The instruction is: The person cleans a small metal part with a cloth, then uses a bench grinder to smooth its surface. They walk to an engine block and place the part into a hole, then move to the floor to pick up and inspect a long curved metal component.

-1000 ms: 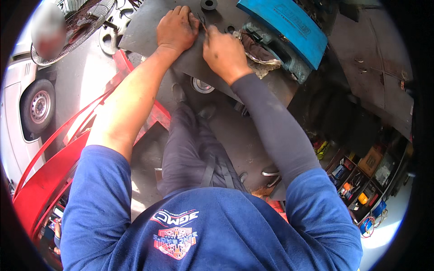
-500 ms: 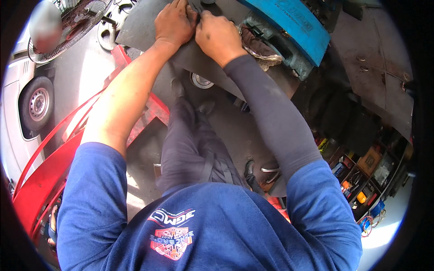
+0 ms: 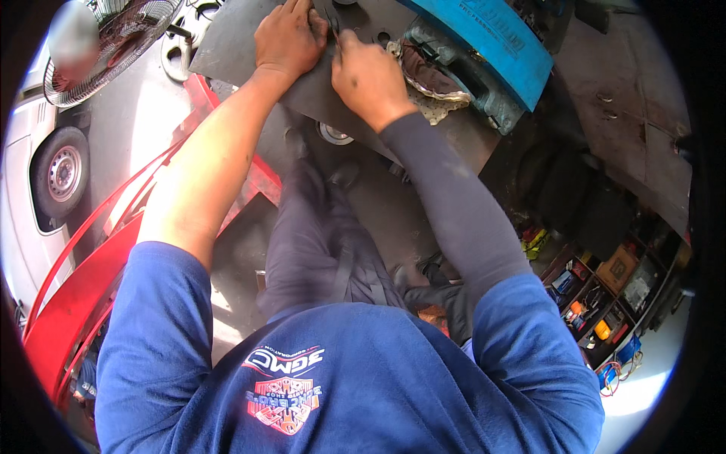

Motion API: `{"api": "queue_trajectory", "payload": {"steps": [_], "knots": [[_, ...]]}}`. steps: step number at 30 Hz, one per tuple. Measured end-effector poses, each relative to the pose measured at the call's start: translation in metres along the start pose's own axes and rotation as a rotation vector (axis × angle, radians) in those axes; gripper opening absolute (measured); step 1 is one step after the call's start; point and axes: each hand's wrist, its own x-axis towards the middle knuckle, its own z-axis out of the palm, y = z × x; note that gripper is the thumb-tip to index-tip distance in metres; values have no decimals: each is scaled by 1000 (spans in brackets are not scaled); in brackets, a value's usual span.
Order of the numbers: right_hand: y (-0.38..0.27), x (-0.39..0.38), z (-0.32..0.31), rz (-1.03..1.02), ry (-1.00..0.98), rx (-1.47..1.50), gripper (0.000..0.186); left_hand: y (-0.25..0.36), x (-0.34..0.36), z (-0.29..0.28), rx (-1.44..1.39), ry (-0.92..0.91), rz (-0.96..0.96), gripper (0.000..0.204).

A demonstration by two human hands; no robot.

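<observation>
Both hands are at the far end of my reach, over a dark grey metal workbench point(image 3: 234, 41). My left hand point(image 3: 291, 39) rests low against the bench top with its fingers curled in; whatever they grip is hidden. Close on its right, my right hand point(image 3: 370, 79) is closed around a thin dark tool point(image 3: 333, 24), whose slender end points away from me. The tool's exact kind is too small to make out. Right of that hand, a crumpled, stained cloth point(image 3: 432, 82) lies on the bench.
A blue case point(image 3: 495, 41) stands beside the cloth. At left are a standing fan point(image 3: 125, 45), a red metal frame point(image 3: 83, 321) and a vehicle's wheel point(image 3: 63, 172). A shelf of tools point(image 3: 601, 303) is at lower right. Another person's leg point(image 3: 446, 303) shows behind my right side.
My right hand has drawn slightly toward me and away from the left, exposing more of the dark tool. The left hand has barely moved. Another person's leg shows more behind me.
</observation>
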Motion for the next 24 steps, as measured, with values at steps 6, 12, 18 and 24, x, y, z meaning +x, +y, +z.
{"api": "queue_trajectory", "payload": {"steps": [6, 12, 18, 24], "knots": [[0, 2, 1, -99, 145, 30, 21, -3, 1, -1, -12, 14, -10, 20], [-4, -5, -3, 73, -40, 7, 21, -5, -1, 1, 7, 12, 6, 21], [0, -1, 1, -147, 203, -8, 21, -1, -2, -4, -8, 85, 46, 19], [2, -1, 3, -97, 136, -11, 21, 4, 2, -10, -50, 98, 37, 17]]}}
